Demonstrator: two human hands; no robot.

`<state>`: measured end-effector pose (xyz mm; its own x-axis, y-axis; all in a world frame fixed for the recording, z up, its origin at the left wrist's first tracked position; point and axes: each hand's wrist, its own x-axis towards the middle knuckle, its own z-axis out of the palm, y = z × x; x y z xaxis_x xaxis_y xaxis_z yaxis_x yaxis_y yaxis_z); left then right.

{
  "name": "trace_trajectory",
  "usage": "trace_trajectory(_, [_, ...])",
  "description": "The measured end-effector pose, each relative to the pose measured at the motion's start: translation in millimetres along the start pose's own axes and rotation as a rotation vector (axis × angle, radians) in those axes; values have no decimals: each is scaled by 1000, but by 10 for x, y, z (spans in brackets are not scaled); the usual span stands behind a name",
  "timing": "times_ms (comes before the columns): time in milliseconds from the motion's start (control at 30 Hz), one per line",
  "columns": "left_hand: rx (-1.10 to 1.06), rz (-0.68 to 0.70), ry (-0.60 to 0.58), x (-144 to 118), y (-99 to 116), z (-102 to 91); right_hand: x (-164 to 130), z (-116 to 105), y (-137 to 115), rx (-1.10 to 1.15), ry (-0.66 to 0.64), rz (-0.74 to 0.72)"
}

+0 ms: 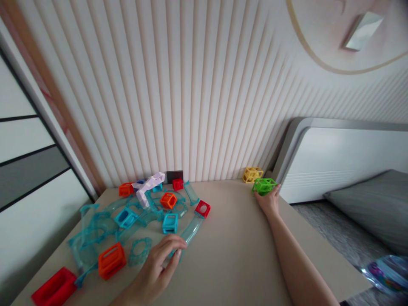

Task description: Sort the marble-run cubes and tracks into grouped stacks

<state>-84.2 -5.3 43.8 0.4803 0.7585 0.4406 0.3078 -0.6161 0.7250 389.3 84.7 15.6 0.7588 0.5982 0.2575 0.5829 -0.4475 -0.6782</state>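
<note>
The red holed block (203, 209) sits on the counter (236, 242), and the other places are told from it; the green frame block (264, 186) is well to its right and a little farther back, within the right hand (269, 202), whose thumb is at the near left corner of the frame and whose fingers are at the right side, pinching it; the yellow frame block (253, 174) is also to the right of the red holed block and farther back than the green one.

From the near side of the red holed block a clear blue strip (193, 228) runs toward the person, bearing left; its near end lies under the left hand (162, 258), which is to the near left of the red holed block, forefinger and thumb curved with a gap between the tips; whether they grip the strip I cannot tell.

Another clear strip (191, 194) lies just beyond the red holed block; to its left are a blue open block (170, 223), a small orange block (168, 200) and, farther off, a lilac piece (148, 188); well to its near left are a larger orange block (111, 260) and a red trough-like block (55, 288).
</note>
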Motion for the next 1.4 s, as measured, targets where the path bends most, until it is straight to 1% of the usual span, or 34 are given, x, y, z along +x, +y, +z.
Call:
trace_trajectory(233, [-18, 0, -12, -22, -18, 1, 23, -8, 19, -9, -18, 8])
trace_trajectory(500, [-29, -3, -59, -10, -21, 22, 27, 22, 28, -21, -13, -2])
trace_trajectory(700, [-39, 1, -60, 0, -27, 8, 34, 40, 53, -13, -2, -24])
trace_trajectory(833, [-42, 27, -47, -2, -9, 0, 46, 63, 85, 0, 9, -55])
trace_trajectory(933, [-35, 64, -27, 2, -5, -2, 58, 87, 126, 27, 69, -133])
trace_trajectory(1000, [-15, 106, -17, 9, -4, -11, 55, 88, 142, 51, 151, -214])
trace_trajectory(1067, [28, 164, -17, 19, 0, -31, 32, 68, 128, 87, 276, -330])
trace_trajectory(1133, [94, 226, -26, 30, 7, -56, -24, 36, 70, 122, 394, -480])
trace_trajectory(1200, [157, 267, -38, 41, 11, -80, -125, 15, -38, 144, 441, -619])
trace_trajectory(1267, [193, 284, -42, 50, 4, -95, -286, 34, -192, 171, 406, -717])
trace_trajectory(1300, [203, 283, -39, 55, -5, -98, -391, 65, -281, 191, 363, -744])
trace_trajectory(1367, [223, 267, -22, 62, -35, -97, -648, 168, -476, 238, 234, -767])
trace_trajectory(1400, [238, 251, -9, 65, -56, -93, -797, 236, -577, 268, 192, -746])
